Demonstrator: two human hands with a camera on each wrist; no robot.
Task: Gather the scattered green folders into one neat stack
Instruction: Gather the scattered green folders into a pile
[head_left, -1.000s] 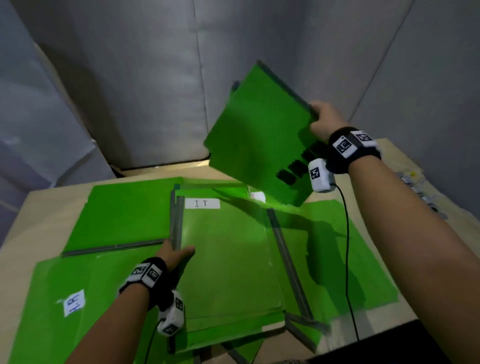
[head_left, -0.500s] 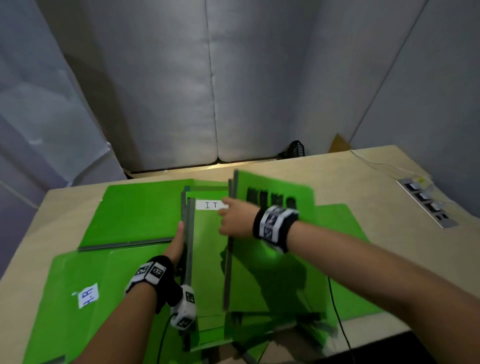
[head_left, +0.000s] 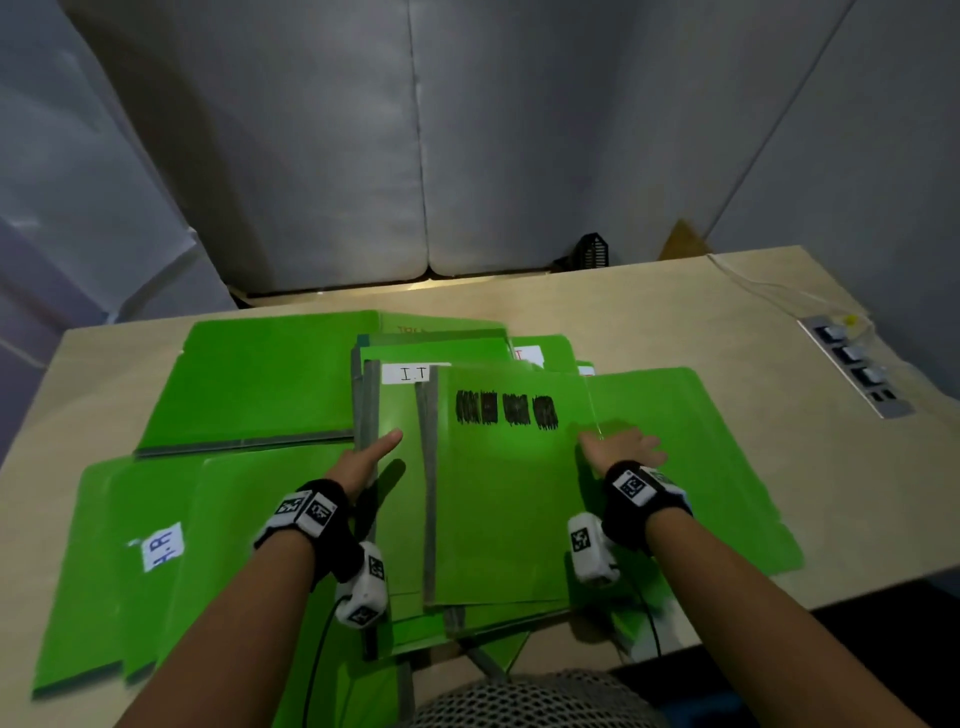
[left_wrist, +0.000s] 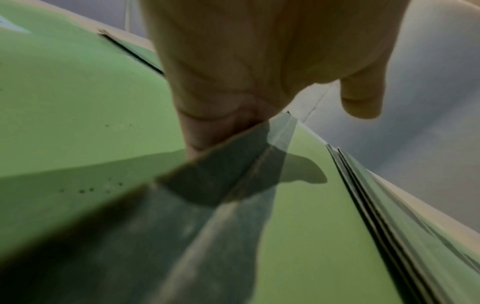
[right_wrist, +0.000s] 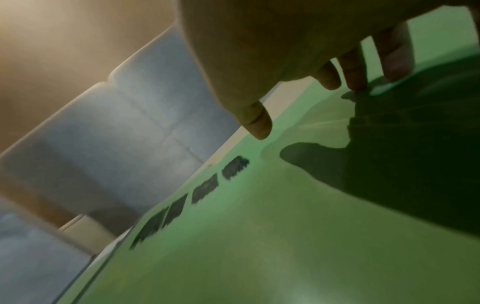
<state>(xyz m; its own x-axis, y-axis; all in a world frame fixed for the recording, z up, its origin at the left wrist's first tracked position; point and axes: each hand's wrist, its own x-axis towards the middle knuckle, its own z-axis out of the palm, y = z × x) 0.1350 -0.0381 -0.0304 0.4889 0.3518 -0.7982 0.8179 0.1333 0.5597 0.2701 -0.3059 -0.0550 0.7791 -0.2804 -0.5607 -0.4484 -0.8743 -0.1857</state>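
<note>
Left hand (head_left: 363, 460) flat with fingers straight against the grey spine edge of the central stack (head_left: 400, 499), right hand (head_left: 621, 447) spread open at the right edge of the top folder (head_left: 504, 499) bearing black scribbled-out marks, beneath it a white label reading "IT" (head_left: 408, 373), far left a folder labelled "H.R" (head_left: 163, 546), all on the pale table (head_left: 649, 312)

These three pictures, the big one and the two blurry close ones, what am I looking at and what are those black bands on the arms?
A person is tidying with bare hands; the black bands with white boxes are wrist cameras. The big picture comes from a head-worn camera looking down. The two blurry ones look along each hand from those wrist cameras. On the pale wooden table lie thin green plastic folders, several piled in the middle. The top green folder with black scribbled marks lies flat on that pile. The left hand rests against the grey spines at the pile's left edge. The right hand lies open at the top folder's right edge. Neither hand grips anything.
</note>
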